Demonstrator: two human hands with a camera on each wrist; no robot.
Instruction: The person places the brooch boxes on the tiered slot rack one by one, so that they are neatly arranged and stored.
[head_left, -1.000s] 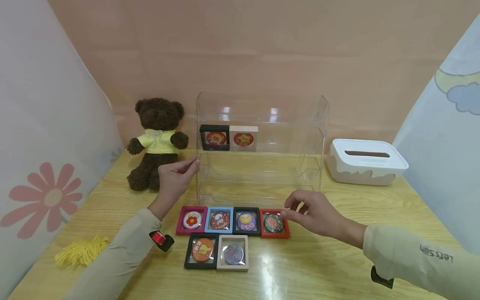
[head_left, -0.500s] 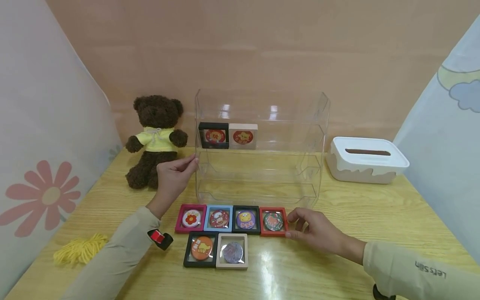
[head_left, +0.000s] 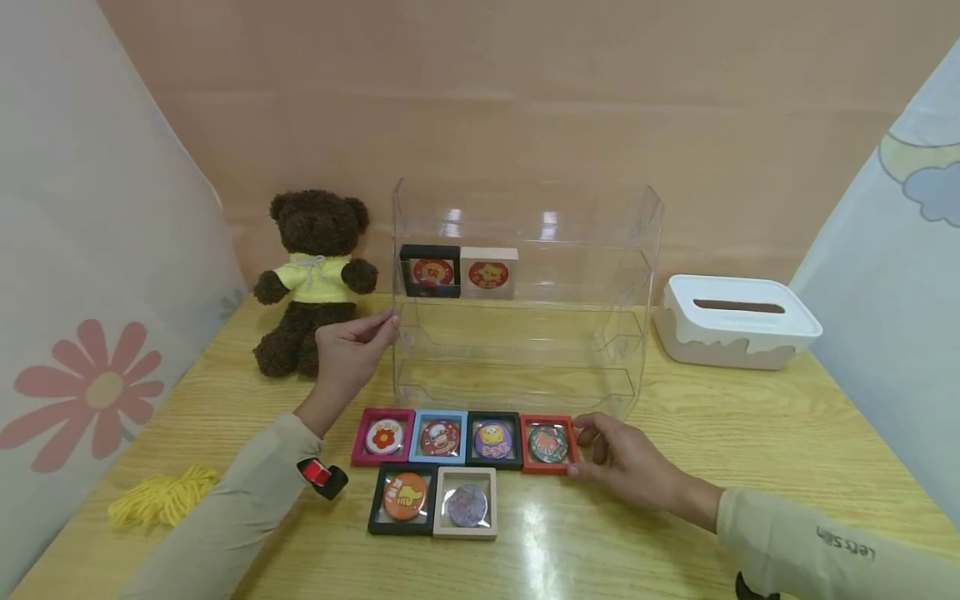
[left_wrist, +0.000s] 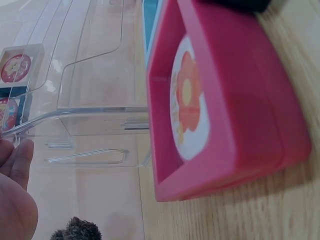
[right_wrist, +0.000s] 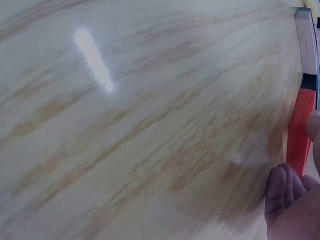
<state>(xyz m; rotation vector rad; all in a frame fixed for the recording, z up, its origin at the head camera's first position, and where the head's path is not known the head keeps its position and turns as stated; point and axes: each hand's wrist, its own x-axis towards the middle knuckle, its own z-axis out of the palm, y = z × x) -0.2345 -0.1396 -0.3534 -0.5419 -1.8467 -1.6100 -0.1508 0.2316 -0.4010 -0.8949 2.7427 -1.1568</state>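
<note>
A clear acrylic display rack (head_left: pixel 525 333) stands upright on the table. My left hand (head_left: pixel 351 354) pinches its left side edge with thumb and fingers; the left wrist view shows those fingertips on the plastic too. In front of the rack, a row of square framed badges lies flat: pink (head_left: pixel 382 437), light blue (head_left: pixel 438 438), black (head_left: pixel 493 440) and red. At the row's right end, my right hand (head_left: pixel 630 462) holds the red framed badge (head_left: pixel 549 445) by its right side, thumb near the front corner. The right wrist view shows the red frame (right_wrist: pixel 301 125) beside the thumb and curled fingers.
A black frame (head_left: pixel 402 498) and a beige frame (head_left: pixel 466 502) lie nearer me. A black box (head_left: pixel 430 271) and a cream box (head_left: pixel 489 273) stand on a rack shelf. Around are a teddy bear (head_left: pixel 315 279), a white tissue box (head_left: pixel 738 325) and yellow yarn (head_left: pixel 163 497).
My right hand has come down from above the red framed badge to its right side and taken hold there. My left hand stays on the rack edge.
</note>
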